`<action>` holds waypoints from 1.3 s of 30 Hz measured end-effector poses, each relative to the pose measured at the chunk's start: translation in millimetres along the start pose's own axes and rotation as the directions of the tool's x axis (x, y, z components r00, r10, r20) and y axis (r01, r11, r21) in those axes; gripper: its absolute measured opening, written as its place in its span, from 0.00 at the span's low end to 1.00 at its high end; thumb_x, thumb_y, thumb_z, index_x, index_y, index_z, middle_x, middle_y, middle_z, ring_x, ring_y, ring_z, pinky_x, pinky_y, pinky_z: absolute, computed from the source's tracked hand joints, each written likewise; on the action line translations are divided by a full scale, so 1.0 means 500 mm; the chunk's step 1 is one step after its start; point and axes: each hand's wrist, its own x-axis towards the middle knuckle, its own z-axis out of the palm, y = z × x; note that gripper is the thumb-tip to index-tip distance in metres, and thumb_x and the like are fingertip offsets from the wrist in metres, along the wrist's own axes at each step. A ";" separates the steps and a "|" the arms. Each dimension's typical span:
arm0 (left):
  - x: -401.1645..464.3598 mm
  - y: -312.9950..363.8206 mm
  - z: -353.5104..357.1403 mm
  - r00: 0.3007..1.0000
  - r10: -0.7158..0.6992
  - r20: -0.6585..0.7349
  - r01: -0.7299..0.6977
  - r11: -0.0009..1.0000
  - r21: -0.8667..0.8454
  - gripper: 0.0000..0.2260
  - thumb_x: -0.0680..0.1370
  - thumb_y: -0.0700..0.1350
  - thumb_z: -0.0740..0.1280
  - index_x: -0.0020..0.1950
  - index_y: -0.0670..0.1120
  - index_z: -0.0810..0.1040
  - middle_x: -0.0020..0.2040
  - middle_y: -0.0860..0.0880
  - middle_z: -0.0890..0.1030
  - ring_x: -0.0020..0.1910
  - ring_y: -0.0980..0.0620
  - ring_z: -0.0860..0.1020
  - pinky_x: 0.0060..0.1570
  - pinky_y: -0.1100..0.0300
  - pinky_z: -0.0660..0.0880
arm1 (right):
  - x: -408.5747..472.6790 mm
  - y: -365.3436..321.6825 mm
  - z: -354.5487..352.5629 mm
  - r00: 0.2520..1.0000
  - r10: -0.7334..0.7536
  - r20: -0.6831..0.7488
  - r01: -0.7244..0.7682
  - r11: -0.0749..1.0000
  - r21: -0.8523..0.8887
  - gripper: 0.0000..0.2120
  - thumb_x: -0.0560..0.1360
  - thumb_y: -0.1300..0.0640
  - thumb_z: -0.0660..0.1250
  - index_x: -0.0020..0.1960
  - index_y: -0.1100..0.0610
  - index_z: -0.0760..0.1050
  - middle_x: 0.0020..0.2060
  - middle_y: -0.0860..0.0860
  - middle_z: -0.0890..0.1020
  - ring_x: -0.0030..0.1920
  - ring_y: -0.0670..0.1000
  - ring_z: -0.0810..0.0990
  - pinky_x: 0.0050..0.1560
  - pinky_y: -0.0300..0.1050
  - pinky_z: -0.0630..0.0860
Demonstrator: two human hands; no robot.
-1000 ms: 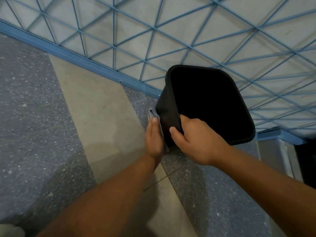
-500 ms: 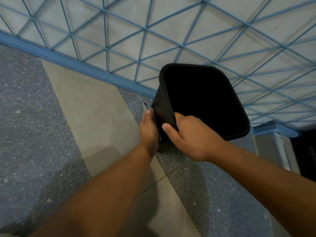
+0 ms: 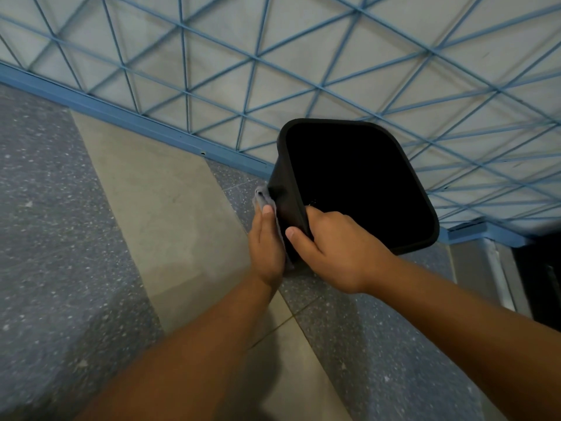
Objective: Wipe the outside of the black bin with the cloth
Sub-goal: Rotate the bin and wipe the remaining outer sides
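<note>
The black bin [image 3: 358, 183] is held up off the speckled floor [image 3: 60, 238], in front of the blue lattice wall [image 3: 273, 56], tilted so its open mouth faces the camera; its long axis runs from that rim down and away to the left. Its inside shows only dark (contents cannot be told). The right hand [image 3: 334, 253] clamps the near rim, thumb outside and fingers hooked over the edge. The left hand [image 3: 267, 244], fingers flat and together, presses the grey cloth [image 3: 264, 197] against the bin's left outer wall, directly beside the right thumb. The wipe likely follows that wall lengthwise toward the base
</note>
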 end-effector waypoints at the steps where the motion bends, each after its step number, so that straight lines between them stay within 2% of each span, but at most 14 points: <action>1: 0.005 -0.011 -0.008 0.999 -0.039 -0.002 0.039 0.999 0.036 0.25 0.91 0.47 0.51 0.82 0.30 0.66 0.80 0.25 0.69 0.82 0.27 0.67 0.82 0.29 0.63 | -0.001 0.000 0.001 1.000 -0.001 -0.003 0.001 1.000 -0.011 0.15 0.80 0.43 0.53 0.52 0.53 0.70 0.38 0.50 0.79 0.38 0.49 0.78 0.40 0.50 0.77; 4: 0.046 0.019 -0.006 0.986 -0.115 -0.122 0.121 0.992 0.047 0.27 0.91 0.49 0.52 0.82 0.30 0.64 0.82 0.26 0.65 0.83 0.28 0.65 0.83 0.31 0.62 | 0.000 0.002 0.004 1.000 0.004 -0.021 -0.005 1.000 -0.020 0.13 0.80 0.43 0.53 0.49 0.52 0.68 0.35 0.48 0.77 0.35 0.47 0.76 0.35 0.46 0.73; 7: 0.042 0.040 0.011 0.990 0.015 -0.141 -0.010 0.999 0.036 0.25 0.91 0.49 0.54 0.84 0.35 0.66 0.87 0.38 0.63 0.89 0.42 0.60 0.89 0.45 0.57 | 0.002 0.006 0.002 1.000 0.015 -0.018 -0.015 1.000 -0.006 0.15 0.80 0.43 0.53 0.50 0.53 0.69 0.36 0.49 0.77 0.35 0.47 0.76 0.36 0.46 0.73; 8: 0.033 0.032 0.011 0.994 0.035 -0.107 -0.030 0.999 0.044 0.25 0.91 0.48 0.54 0.84 0.35 0.67 0.87 0.37 0.64 0.88 0.42 0.60 0.89 0.45 0.57 | 0.001 0.006 0.002 1.000 0.014 -0.018 -0.014 1.000 -0.006 0.14 0.80 0.43 0.53 0.49 0.53 0.69 0.35 0.48 0.76 0.35 0.47 0.76 0.35 0.45 0.72; 12: 0.031 0.001 -0.012 0.988 -0.144 -0.054 0.146 0.989 0.034 0.26 0.92 0.47 0.52 0.79 0.26 0.68 0.75 0.21 0.72 0.77 0.23 0.71 0.78 0.28 0.68 | 0.000 0.006 0.004 1.000 0.003 -0.027 -0.004 1.000 -0.026 0.11 0.80 0.44 0.53 0.46 0.50 0.66 0.31 0.45 0.72 0.31 0.43 0.73 0.30 0.40 0.64; 14: 0.044 0.020 -0.006 0.983 -0.155 -0.100 0.156 0.988 0.001 0.26 0.92 0.48 0.52 0.79 0.28 0.68 0.77 0.25 0.72 0.79 0.27 0.71 0.80 0.31 0.68 | 0.001 0.007 0.006 0.999 0.006 -0.036 -0.007 1.000 -0.025 0.12 0.80 0.43 0.53 0.47 0.50 0.66 0.31 0.45 0.72 0.31 0.43 0.72 0.30 0.40 0.65; 16: 0.032 0.028 0.008 0.994 -0.084 -0.074 0.085 0.996 0.017 0.26 0.91 0.49 0.52 0.80 0.31 0.69 0.79 0.29 0.72 0.81 0.31 0.71 0.82 0.33 0.66 | 0.002 0.007 0.006 0.999 0.010 -0.032 -0.011 1.000 -0.009 0.12 0.80 0.43 0.53 0.47 0.51 0.68 0.32 0.45 0.74 0.32 0.44 0.74 0.32 0.42 0.69; 19: -0.004 -0.002 0.004 0.999 -0.050 0.000 0.050 0.996 0.077 0.26 0.92 0.48 0.52 0.78 0.28 0.69 0.75 0.24 0.74 0.77 0.26 0.73 0.78 0.29 0.69 | 0.002 0.007 0.003 1.000 0.002 -0.025 -0.001 1.000 0.005 0.14 0.80 0.43 0.53 0.48 0.52 0.70 0.34 0.47 0.76 0.35 0.46 0.76 0.37 0.46 0.74; 21: 0.007 -0.006 -0.007 0.994 -0.102 -0.028 0.104 0.991 0.085 0.26 0.92 0.47 0.52 0.75 0.25 0.71 0.70 0.20 0.75 0.73 0.22 0.75 0.74 0.28 0.72 | 0.001 0.009 0.006 0.999 -0.007 -0.035 0.007 1.000 -0.009 0.13 0.80 0.43 0.53 0.46 0.51 0.68 0.32 0.45 0.74 0.33 0.44 0.74 0.33 0.43 0.69; 23: 0.035 0.010 -0.008 0.985 -0.143 -0.093 0.146 0.989 0.027 0.25 0.92 0.47 0.52 0.76 0.27 0.72 0.72 0.22 0.76 0.74 0.26 0.76 0.75 0.31 0.73 | 0.002 0.012 0.008 0.999 -0.009 -0.043 0.009 1.000 -0.016 0.13 0.80 0.43 0.53 0.46 0.50 0.67 0.31 0.45 0.72 0.32 0.43 0.72 0.31 0.40 0.65; 28: -0.009 0.002 -0.003 0.999 -0.025 -0.046 0.029 0.996 0.082 0.25 0.91 0.50 0.52 0.80 0.36 0.72 0.74 0.32 0.79 0.76 0.35 0.78 0.77 0.37 0.74 | 0.003 0.012 0.006 0.999 -0.004 -0.033 0.004 1.000 0.015 0.15 0.79 0.42 0.53 0.47 0.52 0.70 0.33 0.47 0.75 0.33 0.46 0.76 0.35 0.46 0.73; 32: 0.017 -0.015 -0.015 0.995 -0.072 -0.075 0.080 0.991 0.112 0.27 0.92 0.49 0.50 0.81 0.29 0.67 0.77 0.24 0.71 0.79 0.26 0.70 0.78 0.29 0.67 | 0.002 0.011 0.007 0.999 -0.012 -0.044 0.012 1.000 -0.010 0.12 0.79 0.43 0.54 0.40 0.47 0.64 0.29 0.45 0.71 0.30 0.44 0.72 0.31 0.42 0.65; 35: 0.033 0.008 -0.003 0.993 -0.017 -0.117 0.032 0.991 0.131 0.26 0.91 0.51 0.50 0.84 0.35 0.66 0.83 0.31 0.68 0.85 0.34 0.65 0.84 0.35 0.63 | 0.003 0.011 0.007 0.999 -0.003 -0.039 0.003 1.000 -0.003 0.13 0.79 0.43 0.54 0.43 0.50 0.67 0.30 0.46 0.73 0.30 0.44 0.73 0.32 0.43 0.66; 39: -0.002 -0.016 -0.016 0.998 -0.039 -0.039 0.043 0.991 0.128 0.25 0.92 0.48 0.51 0.80 0.33 0.71 0.77 0.30 0.75 0.80 0.32 0.73 0.80 0.33 0.69 | 0.001 0.009 0.005 0.999 -0.006 -0.032 0.006 1.000 -0.004 0.13 0.80 0.43 0.53 0.43 0.50 0.66 0.29 0.45 0.72 0.30 0.43 0.72 0.31 0.42 0.65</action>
